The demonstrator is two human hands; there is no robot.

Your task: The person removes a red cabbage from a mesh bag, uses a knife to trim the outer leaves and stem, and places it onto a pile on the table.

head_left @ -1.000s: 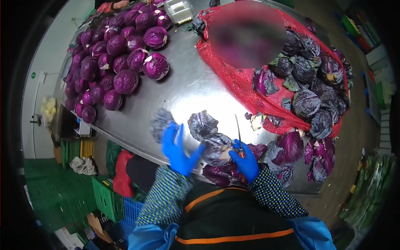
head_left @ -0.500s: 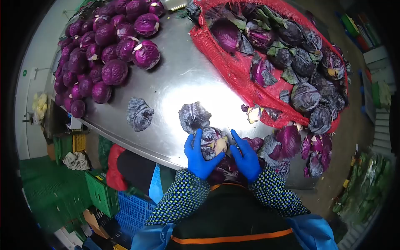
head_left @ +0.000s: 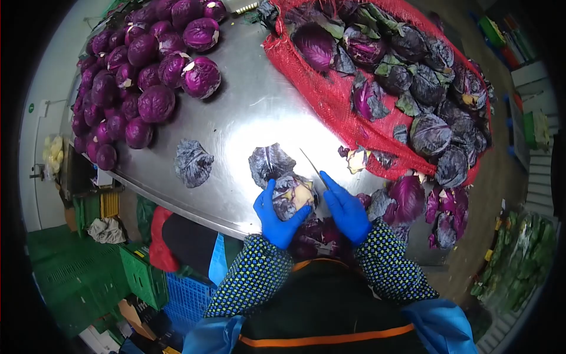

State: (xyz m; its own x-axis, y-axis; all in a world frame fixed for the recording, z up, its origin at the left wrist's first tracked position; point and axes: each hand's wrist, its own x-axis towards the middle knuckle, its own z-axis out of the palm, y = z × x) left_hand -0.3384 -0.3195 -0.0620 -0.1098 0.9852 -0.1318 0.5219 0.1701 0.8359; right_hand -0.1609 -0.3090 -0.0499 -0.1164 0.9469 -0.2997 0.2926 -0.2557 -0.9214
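Observation:
Both my hands wear blue gloves. My left hand [head_left: 277, 218] grips a red cabbage [head_left: 286, 199] at the table's near edge, its pale cut stem end turned toward my right. In my right hand [head_left: 346, 211] is a knife [head_left: 309, 159], its thin blade pointing up and left, apart from the cabbage. Just beyond the cabbage lies a loose dark outer leaf [head_left: 269, 162], and a second leaf [head_left: 193, 163] lies further left. Below my hands, purple trimmed leaves [head_left: 321, 236] are partly hidden by my arms.
A pile of shiny trimmed red cabbages [head_left: 156, 103] covers the far left of the steel table [head_left: 236, 94]. At right, an open red mesh sack [head_left: 312, 88] holds untrimmed cabbages. More leaf scraps [head_left: 407, 200] lie right of my hands. Green crates [head_left: 141, 274] stand on the floor at left.
My right hand has turned the knife so its blade now shows clearly, away from the cabbage. My left hand and the cabbage have shifted slightly left.

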